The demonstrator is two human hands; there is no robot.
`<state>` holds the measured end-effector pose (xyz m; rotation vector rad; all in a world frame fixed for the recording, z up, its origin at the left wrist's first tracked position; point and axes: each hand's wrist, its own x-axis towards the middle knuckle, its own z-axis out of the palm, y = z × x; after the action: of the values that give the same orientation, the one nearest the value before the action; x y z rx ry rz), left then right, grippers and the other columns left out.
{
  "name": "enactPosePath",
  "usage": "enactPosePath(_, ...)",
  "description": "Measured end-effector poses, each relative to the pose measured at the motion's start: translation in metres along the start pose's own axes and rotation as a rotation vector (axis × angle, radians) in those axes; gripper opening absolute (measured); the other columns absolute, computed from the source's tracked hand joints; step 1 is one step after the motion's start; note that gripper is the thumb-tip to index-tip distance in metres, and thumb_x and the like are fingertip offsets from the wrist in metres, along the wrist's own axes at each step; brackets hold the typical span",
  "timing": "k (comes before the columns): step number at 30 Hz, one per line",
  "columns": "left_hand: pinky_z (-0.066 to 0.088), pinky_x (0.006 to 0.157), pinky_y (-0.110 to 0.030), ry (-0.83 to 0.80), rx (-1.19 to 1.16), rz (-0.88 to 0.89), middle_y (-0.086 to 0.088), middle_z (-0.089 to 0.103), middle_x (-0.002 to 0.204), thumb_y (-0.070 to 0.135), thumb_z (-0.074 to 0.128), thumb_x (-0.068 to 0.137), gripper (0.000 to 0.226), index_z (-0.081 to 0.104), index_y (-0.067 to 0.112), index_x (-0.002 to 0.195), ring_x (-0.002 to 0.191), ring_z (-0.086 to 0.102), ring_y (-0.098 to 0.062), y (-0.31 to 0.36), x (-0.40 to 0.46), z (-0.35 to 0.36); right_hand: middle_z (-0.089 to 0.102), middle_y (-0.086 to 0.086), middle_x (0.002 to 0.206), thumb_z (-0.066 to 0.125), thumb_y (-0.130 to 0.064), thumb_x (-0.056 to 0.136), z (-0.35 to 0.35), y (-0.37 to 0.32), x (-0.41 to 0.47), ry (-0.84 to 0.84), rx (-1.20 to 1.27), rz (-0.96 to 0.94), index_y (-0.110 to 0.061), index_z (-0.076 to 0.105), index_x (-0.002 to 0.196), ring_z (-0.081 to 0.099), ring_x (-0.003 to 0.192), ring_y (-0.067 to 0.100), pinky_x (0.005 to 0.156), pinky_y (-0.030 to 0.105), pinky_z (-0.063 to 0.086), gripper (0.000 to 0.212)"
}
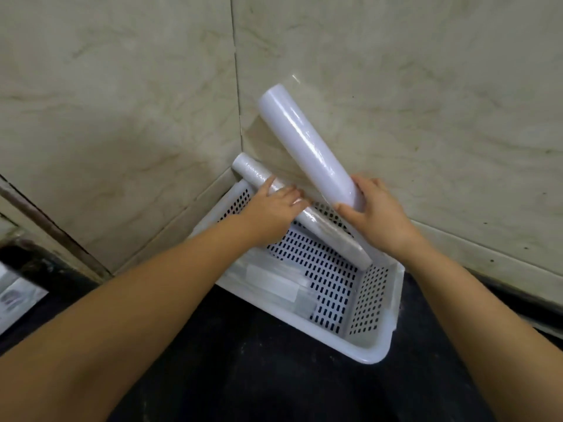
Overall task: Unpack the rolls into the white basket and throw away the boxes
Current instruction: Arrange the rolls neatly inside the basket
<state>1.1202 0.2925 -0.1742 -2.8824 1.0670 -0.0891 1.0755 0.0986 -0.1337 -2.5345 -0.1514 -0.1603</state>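
Observation:
A white perforated basket (373,350) sits on a dark counter in the corner of two marble walls. My right hand (377,214) grips the lower end of a thick white film roll (304,141), held up and tilted toward the far left; a loose clear sheet trails from it. My left hand (274,208) rests on a thinner roll (332,229) that lies slanted across the basket, its far end sticking out over the rim. A flat wrapped roll (274,284) lies along the basket's left side.
Marble wall panels (426,86) close in behind and to the right of the basket. The dark counter (243,376) runs toward me. Something pale with print (15,300) lies at the left edge.

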Motion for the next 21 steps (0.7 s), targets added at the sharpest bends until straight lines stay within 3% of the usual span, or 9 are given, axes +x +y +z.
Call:
enactPosePath(3, 0.027, 0.107, -0.052, 0.142, 0.111, -0.013, -0.014, 0.052, 0.124, 0.004, 0.053, 0.077, 0.060, 0.043, 0.012, 0.135, 0.117, 0.046, -0.031, 0.004, -0.013, 0.011, 0.044, 0.008, 0.121, 0.059, -0.030, 0.088, 0.010, 0.003, 0.003, -0.052, -0.023, -0.022, -0.017, 0.041, 0.135, 0.045, 0.090, 0.016, 0.082, 0.025, 0.035, 0.052)
enactPosePath(6, 0.036, 0.095, -0.043, 0.144, 0.114, 0.001, -0.009, 0.050, 0.102, 0.010, 0.053, 0.081, 0.054, 0.045, 0.016, 0.134, 0.097, 0.046, -0.027, 0.007, -0.032, 0.014, 0.043, 0.010, 0.125, 0.058, -0.028, 0.089, 0.027, 0.005, 0.009, -0.103, -0.019, -0.012, -0.017, 0.040, 0.137, 0.048, 0.102, 0.023, 0.090, 0.028, 0.037, 0.053)
enactPosePath(8, 0.033, 0.092, -0.040, 0.105, 0.062, -0.005, -0.009, 0.048, 0.102, 0.012, 0.048, 0.086, 0.052, 0.040, 0.018, 0.137, 0.096, 0.043, -0.027, 0.007, -0.042, 0.012, 0.044, 0.011, 0.126, 0.057, -0.027, 0.090, 0.042, 0.005, 0.010, -0.165, -0.031, 0.012, -0.017, 0.041, 0.137, 0.049, 0.109, 0.027, 0.093, 0.031, 0.036, 0.051)
enactPosePath(15, 0.033, 0.090, -0.038, 0.078, 0.016, -0.067, -0.010, 0.045, 0.110, 0.005, 0.044, 0.086, 0.053, 0.040, 0.019, 0.138, 0.100, 0.043, -0.027, 0.011, -0.051, 0.007, 0.060, 0.011, 0.124, 0.054, -0.028, 0.093, 0.062, 0.003, 0.005, -0.231, -0.019, 0.080, -0.014, 0.048, 0.133, 0.058, 0.106, 0.026, 0.087, 0.029, 0.041, 0.042)
enactPosePath(19, 0.030, 0.071, -0.034, 0.057, -0.006, -0.064, -0.015, 0.044, 0.112, 0.002, 0.043, 0.087, 0.054, 0.038, 0.014, 0.140, 0.098, 0.043, -0.030, 0.014, -0.053, 0.003, 0.048, 0.014, 0.142, 0.052, -0.029, 0.095, 0.032, -0.007, -0.008, -0.187, -0.040, 0.116, -0.011, 0.040, 0.140, 0.050, 0.124, 0.029, 0.098, 0.032, 0.039, 0.050)
enactPosePath(21, 0.034, 0.074, -0.037, 0.018, -0.017, -0.082, -0.017, 0.044, 0.116, 0.004, 0.042, 0.089, 0.054, 0.034, 0.013, 0.142, 0.101, 0.042, -0.031, 0.016, -0.055, -0.001, 0.044, 0.012, 0.145, 0.052, -0.028, 0.095, 0.006, -0.009, -0.029, -0.139, -0.057, 0.084, -0.012, 0.039, 0.142, 0.045, 0.129, 0.027, 0.104, 0.032, 0.035, 0.051)
